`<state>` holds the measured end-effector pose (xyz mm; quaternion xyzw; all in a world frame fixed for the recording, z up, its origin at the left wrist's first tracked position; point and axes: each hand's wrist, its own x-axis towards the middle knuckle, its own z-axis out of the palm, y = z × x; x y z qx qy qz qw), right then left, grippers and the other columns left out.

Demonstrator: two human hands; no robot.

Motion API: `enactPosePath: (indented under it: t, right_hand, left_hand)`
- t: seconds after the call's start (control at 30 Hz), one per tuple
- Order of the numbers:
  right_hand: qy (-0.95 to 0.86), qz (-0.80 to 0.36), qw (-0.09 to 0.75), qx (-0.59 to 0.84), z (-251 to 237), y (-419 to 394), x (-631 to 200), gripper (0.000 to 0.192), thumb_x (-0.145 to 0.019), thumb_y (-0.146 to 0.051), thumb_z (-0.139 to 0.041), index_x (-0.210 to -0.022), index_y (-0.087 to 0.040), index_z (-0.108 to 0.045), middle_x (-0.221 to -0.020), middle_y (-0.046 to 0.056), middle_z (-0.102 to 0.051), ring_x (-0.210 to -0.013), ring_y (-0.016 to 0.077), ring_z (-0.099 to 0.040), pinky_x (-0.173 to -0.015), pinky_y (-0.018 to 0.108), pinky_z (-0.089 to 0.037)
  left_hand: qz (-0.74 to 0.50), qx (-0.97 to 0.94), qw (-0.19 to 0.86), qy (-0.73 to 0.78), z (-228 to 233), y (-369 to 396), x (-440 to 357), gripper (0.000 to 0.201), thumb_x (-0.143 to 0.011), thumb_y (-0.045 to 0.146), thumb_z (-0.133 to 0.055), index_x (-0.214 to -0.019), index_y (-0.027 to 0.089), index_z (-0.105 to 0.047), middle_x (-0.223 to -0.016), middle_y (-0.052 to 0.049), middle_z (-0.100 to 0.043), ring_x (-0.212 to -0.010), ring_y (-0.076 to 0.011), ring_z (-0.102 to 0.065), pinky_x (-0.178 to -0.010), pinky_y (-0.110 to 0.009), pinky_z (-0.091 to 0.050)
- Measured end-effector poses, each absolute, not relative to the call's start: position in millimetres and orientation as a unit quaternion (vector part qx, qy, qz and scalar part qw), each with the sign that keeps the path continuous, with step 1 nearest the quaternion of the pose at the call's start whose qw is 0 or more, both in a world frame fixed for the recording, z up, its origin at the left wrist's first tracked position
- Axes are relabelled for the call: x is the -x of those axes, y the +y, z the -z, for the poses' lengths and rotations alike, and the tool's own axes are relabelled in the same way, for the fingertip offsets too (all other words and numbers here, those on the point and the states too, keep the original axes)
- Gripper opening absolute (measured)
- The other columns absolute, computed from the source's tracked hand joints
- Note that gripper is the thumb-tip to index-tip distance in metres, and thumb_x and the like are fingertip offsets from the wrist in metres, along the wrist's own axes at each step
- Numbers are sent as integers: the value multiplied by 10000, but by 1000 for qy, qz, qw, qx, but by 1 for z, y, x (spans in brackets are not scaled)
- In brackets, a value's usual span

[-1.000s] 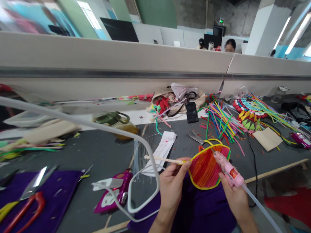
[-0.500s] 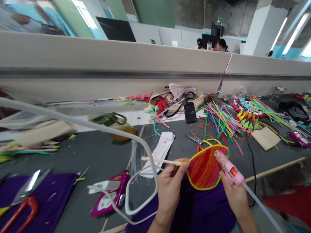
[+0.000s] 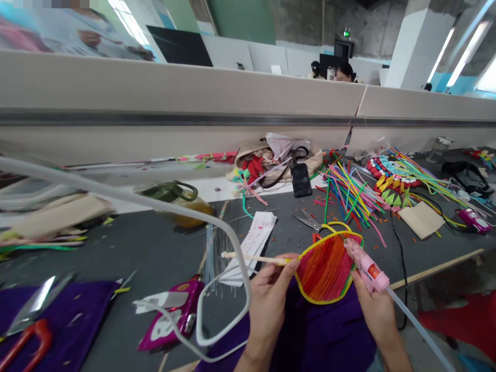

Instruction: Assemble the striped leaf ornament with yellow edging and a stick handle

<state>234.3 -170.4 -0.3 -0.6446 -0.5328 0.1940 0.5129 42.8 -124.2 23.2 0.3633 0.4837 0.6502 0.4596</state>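
My left hand [image 3: 271,299] pinches a fan-shaped craft piece [image 3: 323,268] between thumb and fingers, where its cream stick [image 3: 248,256] meets the body. Red, orange and pink strands fill the piece, and a yellow edging runs round it. My right hand [image 3: 375,310] is wrapped round a pink hot glue gun [image 3: 366,263]; a long translucent glue stick [image 3: 418,330] trails from its rear. The gun's nozzle is at the upper right edge of the piece; whether it touches cannot be made out. Scissors [image 3: 310,221] lie just behind the piece, their handles partly hidden.
Colourful pipe cleaners [image 3: 351,194], a phone [image 3: 301,180] and a cloth bag [image 3: 248,152] lie at the back. Printed paper strips [image 3: 256,237] and a purple device [image 3: 174,315] sit left of my hands. A white tube [image 3: 155,199] curves across the foreground. Red-handled scissors [image 3: 39,336] rest on purple cloth.
The view has shifted slightly. Both hands keep their holds, and the glue gun's nozzle stays at the upper right edge. Behind the partition, the person at upper left has moved right.
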Motion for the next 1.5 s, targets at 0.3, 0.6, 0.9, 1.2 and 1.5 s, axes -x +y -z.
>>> enactPosePath:
  t: [0.3, 0.6, 0.9, 1.2, 1.5]
  right_hand:
    - [-514, -249, 508, 645, 12, -169, -240, 387, -880, -470, -575, -1042, -144, -707, -992, 112, -755, -903, 235, -712, -803, 288, -563]
    - [-513, -243, 499, 655, 17, -167, -242, 405, -879, -478, -570, -1043, -132, -701, -1011, 128, -749, -906, 238, -709, -827, 298, -555]
    - [-516, -254, 507, 642, 10, -166, -244, 395, -890, -462, -559, -1070, -142, -704, -1037, 124, -746, -946, 238, -706, -834, 297, -560]
    - [-510, -241, 504, 654, 8, -168, -246, 391, -870, -473, -574, -991, -132, -722, -876, 102, -761, -802, 222, -705, -734, 277, -564]
    - [-503, -240, 524, 644, -2, -166, -244, 428, -857, -566, -559, -896, -184, -749, -540, 34, -639, -678, 245, -674, -588, 289, -551]
  left_hand:
    - [-650, -359, 461, 485, -25, -124, -43, 197, -669, 326, -830, -781, 177, -767, -786, -28, -742, -717, -143, -649, -683, -197, -535]
    - [-650, -361, 460, 484, -26, -124, -43, 203, -662, 331, -833, -777, 177, -768, -780, -30, -743, -709, -144, -649, -674, -201, -537]
    - [-654, -359, 458, 483, -26, -122, -44, 204, -654, 329, -833, -769, 172, -770, -778, -40, -744, -717, -162, -661, -685, -228, -548]
    - [-655, -360, 453, 486, -25, -123, -43, 208, -654, 322, -829, -769, 159, -767, -779, -54, -742, -715, -171, -658, -675, -243, -551]
    - [-654, -356, 452, 492, -30, -124, -45, 220, -645, 331, -831, -770, 164, -764, -762, -52, -736, -715, -176, -648, -681, -255, -545]
